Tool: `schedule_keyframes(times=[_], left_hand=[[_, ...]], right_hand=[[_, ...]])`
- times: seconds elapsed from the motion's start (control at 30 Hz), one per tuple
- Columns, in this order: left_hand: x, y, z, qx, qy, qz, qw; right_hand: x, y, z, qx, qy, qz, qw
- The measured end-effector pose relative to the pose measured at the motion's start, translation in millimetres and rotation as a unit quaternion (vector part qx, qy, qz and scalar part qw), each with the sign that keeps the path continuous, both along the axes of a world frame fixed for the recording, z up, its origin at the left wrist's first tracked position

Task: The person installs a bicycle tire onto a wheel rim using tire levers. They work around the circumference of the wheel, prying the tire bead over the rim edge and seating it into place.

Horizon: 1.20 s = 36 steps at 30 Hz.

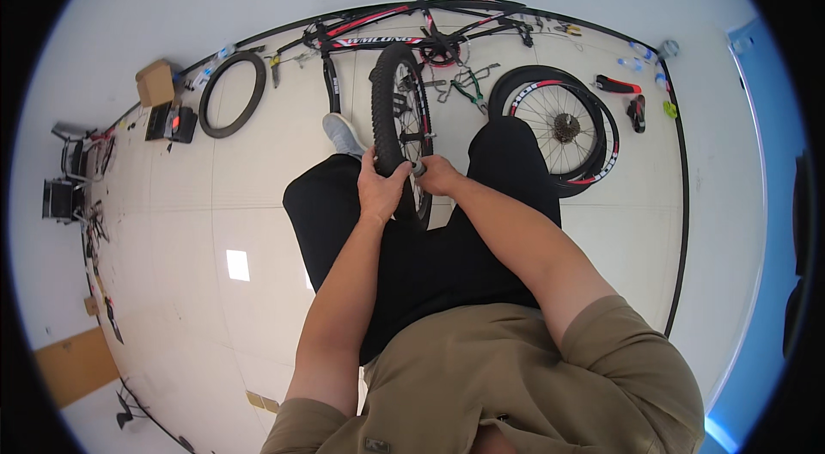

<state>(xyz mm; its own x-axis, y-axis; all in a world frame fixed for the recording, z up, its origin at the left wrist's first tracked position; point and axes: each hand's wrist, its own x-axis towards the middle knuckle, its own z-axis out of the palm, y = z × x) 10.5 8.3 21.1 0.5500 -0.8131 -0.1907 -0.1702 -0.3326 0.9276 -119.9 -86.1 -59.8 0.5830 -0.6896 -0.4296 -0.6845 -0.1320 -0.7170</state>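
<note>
A bicycle wheel [392, 123] with a knobby black tyre stands upright between my knees, its spokes and black-and-red rim facing right. My left hand [381, 189] grips the tyre on its near left side, thumb pressed against the tread. On the rim side, the fingers of my right hand [439, 176] are closed around a small grey cylindrical piece [418, 169], too small to name surely. The tip of my left thumb is close to that piece. Part of the wheel's lower edge is hidden by my hands and legs.
A black-and-red bicycle frame [369, 43] lies along the wall ahead. A second wheel [563, 127] with a cassette lies at right, near a saddle [636, 113]. Green-handled pliers [469, 93] lie between. A loose tyre [233, 95] and a cardboard box [156, 82] are at left.
</note>
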Motion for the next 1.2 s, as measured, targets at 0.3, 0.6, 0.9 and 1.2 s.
schedule_keyframes(times=[0.3,0.6,0.9,1.2], left_hand=[[-0.8,-0.3,-0.4,-0.016,0.072,-0.012,0.997],[-1.4,4.3,9.3,-0.019,0.112,-0.008,0.993],[1.1,5.1,5.1,-0.006,0.093,0.002,0.996],[-2.3,3.1,8.0,-0.015,0.111,0.005,0.994]], right_hand=[[2.1,1.6,21.8,-0.003,0.025,0.002,1.0],[7.2,1.1,15.9,0.021,0.038,0.018,0.999],[11.4,0.3,17.3,0.044,0.057,0.023,0.997],[15.1,3.8,-11.9,-0.011,0.031,0.002,0.999]])
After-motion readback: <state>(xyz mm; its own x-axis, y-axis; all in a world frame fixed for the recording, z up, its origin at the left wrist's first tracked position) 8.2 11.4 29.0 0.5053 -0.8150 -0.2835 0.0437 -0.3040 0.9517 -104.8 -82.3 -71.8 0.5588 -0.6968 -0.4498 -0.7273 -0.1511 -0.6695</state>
